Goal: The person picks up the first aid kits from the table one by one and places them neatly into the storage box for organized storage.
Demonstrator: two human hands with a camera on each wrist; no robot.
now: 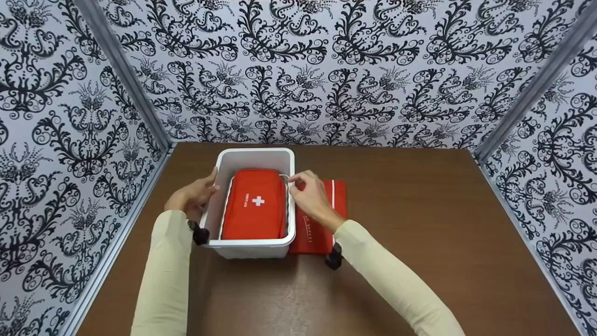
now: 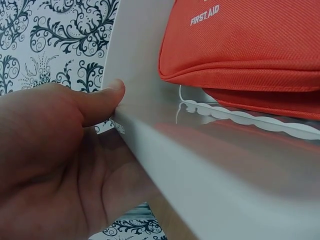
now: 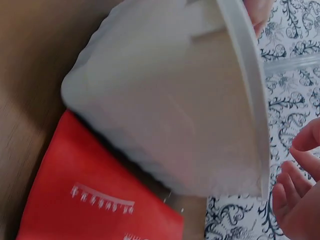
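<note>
A white plastic bin (image 1: 252,242) stands on the table, holding a red first aid pouch (image 1: 254,219) with a white cross. Under the pouch lies a thin piece with white scalloped trim (image 2: 250,118). My left hand (image 1: 193,193) grips the bin's left rim, the thumb (image 2: 107,100) on the rim and the other fingers behind the wall. At the opposite rim, my right hand (image 1: 308,191) pinches the raised white trim between thumb and forefinger. In the right wrist view, the fingertips (image 3: 302,139) show just beyond the rim.
A flat red folder-like item (image 1: 339,200) with white lettering lies against the bin's right side, partly hidden by it. Brown wooden table (image 1: 419,224) stretches to the right. Patterned walls (image 1: 326,84) enclose the table at the back and both sides.
</note>
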